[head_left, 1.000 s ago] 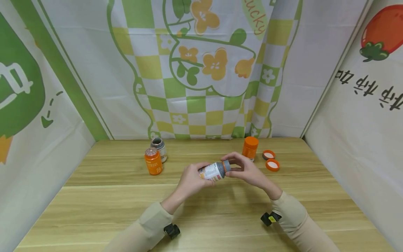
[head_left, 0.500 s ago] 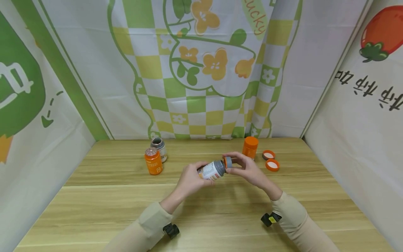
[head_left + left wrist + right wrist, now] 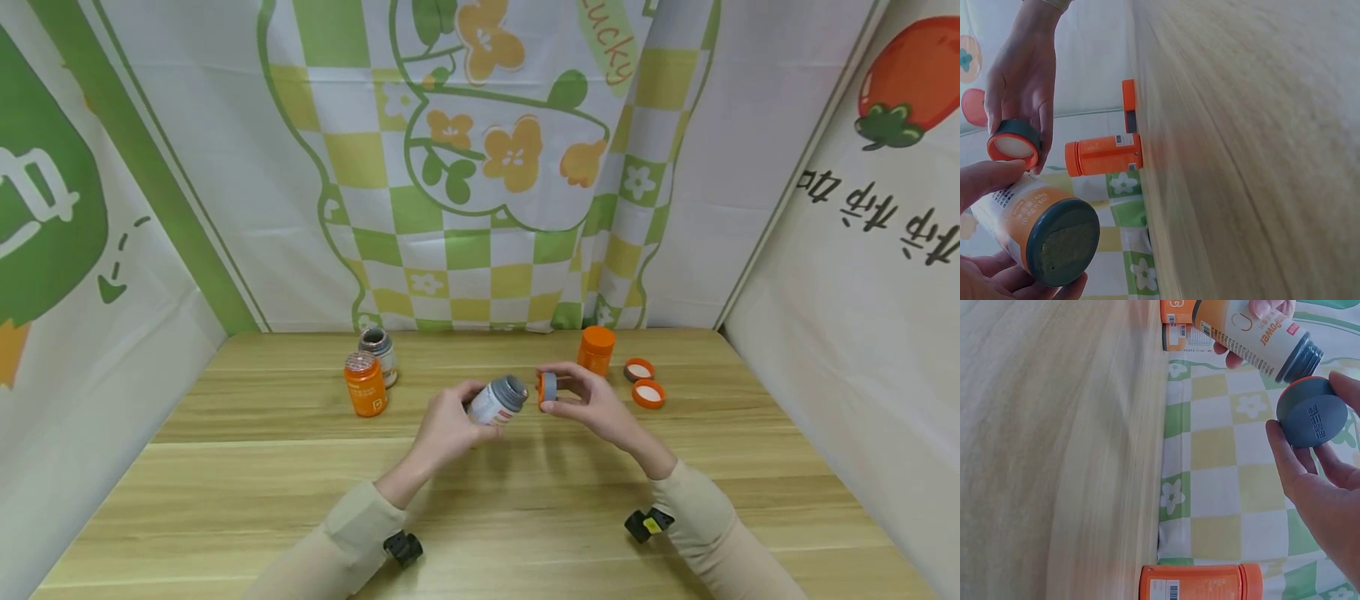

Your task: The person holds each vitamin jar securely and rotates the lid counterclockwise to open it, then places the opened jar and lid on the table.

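Note:
My left hand (image 3: 444, 425) grips a white-and-orange pill bottle (image 3: 491, 405) with a grey neck and grey base, tilted with its uncapped mouth up and to the right. Between the fingertips and thumb of my right hand (image 3: 596, 406) is a grey screw cap (image 3: 550, 391) with an orange rim. A small gap parts the cap from the bottle's mouth in the head view. The left wrist view shows the white lining of the cap (image 3: 1013, 147) and the bottle's dark base (image 3: 1063, 242). From the right wrist, the cap's grey top (image 3: 1313, 419) faces the camera.
At the back left stand an uncapped orange bottle (image 3: 366, 385) and an uncapped grey-necked bottle (image 3: 380, 354). Behind my right hand is a capped orange bottle (image 3: 596, 350). Two loose caps, one grey-sided (image 3: 639, 369) and one orange (image 3: 648, 393), lie to its right on the wooden table (image 3: 480, 533).
The cap has come off the bottle in my left hand and moved slightly right with my right hand. The bottle has shifted a little left and tipped its mouth upward.

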`<state>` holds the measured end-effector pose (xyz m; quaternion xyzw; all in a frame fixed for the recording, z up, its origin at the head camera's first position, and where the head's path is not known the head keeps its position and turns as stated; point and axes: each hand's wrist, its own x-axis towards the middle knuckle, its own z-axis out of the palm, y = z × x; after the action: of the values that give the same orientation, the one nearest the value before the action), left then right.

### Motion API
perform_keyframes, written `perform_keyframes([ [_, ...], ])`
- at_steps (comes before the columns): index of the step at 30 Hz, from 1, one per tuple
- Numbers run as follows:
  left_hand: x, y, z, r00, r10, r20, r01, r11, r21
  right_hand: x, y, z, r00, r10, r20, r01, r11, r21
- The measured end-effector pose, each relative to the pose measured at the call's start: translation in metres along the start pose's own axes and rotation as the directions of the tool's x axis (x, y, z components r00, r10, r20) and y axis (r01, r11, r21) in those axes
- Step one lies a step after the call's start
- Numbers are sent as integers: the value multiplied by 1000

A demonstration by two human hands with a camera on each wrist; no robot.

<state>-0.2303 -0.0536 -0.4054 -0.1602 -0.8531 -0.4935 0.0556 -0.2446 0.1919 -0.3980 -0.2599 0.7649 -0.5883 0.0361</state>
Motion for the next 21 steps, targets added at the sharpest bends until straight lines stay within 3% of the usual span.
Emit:
perform_keyframes([
  [21,0,-14,-11,997,4,-83,-6,1000,-26,-7,13,-11,999,19,-47,-20,999,-25],
])
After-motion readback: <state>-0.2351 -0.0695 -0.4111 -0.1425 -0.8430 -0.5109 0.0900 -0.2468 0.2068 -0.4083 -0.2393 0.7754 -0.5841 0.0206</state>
